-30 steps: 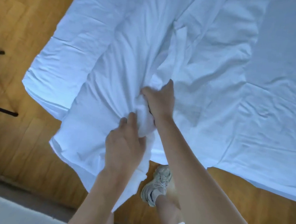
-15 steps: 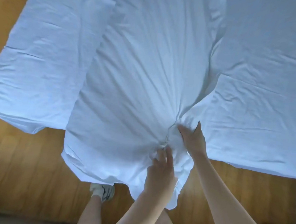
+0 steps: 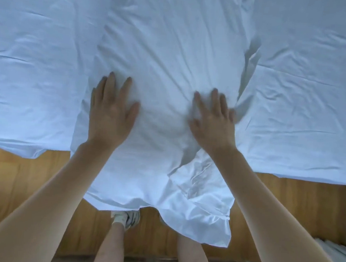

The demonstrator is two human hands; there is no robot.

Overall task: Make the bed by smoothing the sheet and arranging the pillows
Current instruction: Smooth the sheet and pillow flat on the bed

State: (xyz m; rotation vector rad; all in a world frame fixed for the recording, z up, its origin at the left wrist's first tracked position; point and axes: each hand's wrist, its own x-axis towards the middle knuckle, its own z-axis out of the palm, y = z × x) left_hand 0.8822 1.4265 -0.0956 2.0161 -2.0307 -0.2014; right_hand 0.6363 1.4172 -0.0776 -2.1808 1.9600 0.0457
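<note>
- A bedroom, probably in a home.
- A bed (image 3: 293,98) spread with a wrinkled white sheet (image 3: 39,70) fills the view.
- A soft white pillow (image 3: 163,58) lies on it, overhanging the edge.
- Wooden plank floor (image 3: 21,181) lies below.

bed (image 3: 313,99): white sheet (image 3: 39,70) spread | pillow (image 3: 168,69) on top, overhanging wooden floor (image 3: 20,191)

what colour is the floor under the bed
Warm honey-brown wood planks, seen in the head view.
</note>
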